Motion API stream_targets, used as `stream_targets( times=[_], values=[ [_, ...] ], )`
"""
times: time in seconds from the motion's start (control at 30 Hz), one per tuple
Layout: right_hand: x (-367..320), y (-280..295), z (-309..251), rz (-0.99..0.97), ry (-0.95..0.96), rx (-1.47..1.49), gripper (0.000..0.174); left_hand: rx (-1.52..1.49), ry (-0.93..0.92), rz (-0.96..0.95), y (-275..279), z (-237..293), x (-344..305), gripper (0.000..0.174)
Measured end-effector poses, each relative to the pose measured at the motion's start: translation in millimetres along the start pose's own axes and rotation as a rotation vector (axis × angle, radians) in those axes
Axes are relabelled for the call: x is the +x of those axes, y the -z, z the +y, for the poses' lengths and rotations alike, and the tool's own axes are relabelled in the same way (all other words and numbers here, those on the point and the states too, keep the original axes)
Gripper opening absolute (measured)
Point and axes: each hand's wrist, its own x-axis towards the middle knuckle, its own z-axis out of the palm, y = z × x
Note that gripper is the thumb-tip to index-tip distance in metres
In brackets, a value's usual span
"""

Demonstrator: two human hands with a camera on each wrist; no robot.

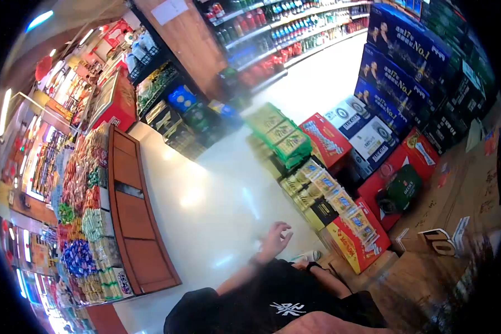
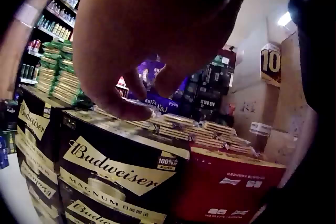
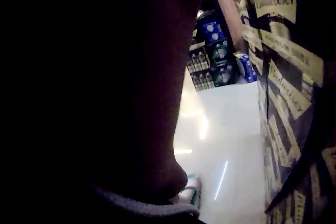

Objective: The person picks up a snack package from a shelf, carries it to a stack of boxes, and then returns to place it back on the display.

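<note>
My left hand is held out over the pale floor in the head view, its fingers loosely bent and nothing showing in them. In the left wrist view the same hand looms large and dark, its fingertips overlapping a row of clear-wrapped flat packets. These packets lie on black-and-gold Budweiser cases and a red carton. My right hand, below a dark wristband, is close against the black shirt, its fingers mostly hidden. In the right wrist view it is mostly a dark shape.
Green-wrapped packs stand at the row's far end. Blue beer cartons and brown cardboard boxes are stacked to the right. A wood-panelled display piled with packaged goods stands left. Drink shelves line the back.
</note>
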Motion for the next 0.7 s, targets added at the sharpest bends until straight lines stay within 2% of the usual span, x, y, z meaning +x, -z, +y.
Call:
stream_targets(
  times=[0.07,0.17,0.27,0.37,0.4,0.5,0.57,0.7],
  values=[
    [12.2,5.4,-9.0,-0.017,0.015,-0.047,0.016,-0.099,-0.026,0.038,17.3,0.2,-1.7,0.022],
    [35.9,10.1,-22.4,-0.055,0.03,-0.106,0.016,-0.179,0.07,-0.022,43.7,-23.4,-10.2,0.023],
    [74.6,19.0,-44.3,-0.08,0.038,-0.161,0.017,-0.136,0.107,-0.023,70.0,-63.9,-20.0,0.024],
    [103.0,34.8,-71.6,-0.114,0.056,-0.235,0.017,-0.054,0.149,0.066,85.4,-104.1,-28.7,0.027],
    [112.1,37.8,-81.7,-0.13,0.064,-0.248,0.018,0.013,0.05,0.054,81.2,-138.5,-33.6,0.028],
    [143.2,46.4,-105.5,-0.183,0.101,-0.305,0.018,-0.103,0.107,0.094,131.8,-150.3,-32.7,0.028],
    [167.9,49.7,-120.2,-0.222,0.123,-0.335,0.019,-0.08,0.157,0.14,159.8,-158.5,-37.6,0.028],
    [216.4,49.0,-139.4,-0.297,0.172,-0.406,0.02,-0.151,0.211,0.222,201.2,-197.7,-56.1,0.027]
  ],
)
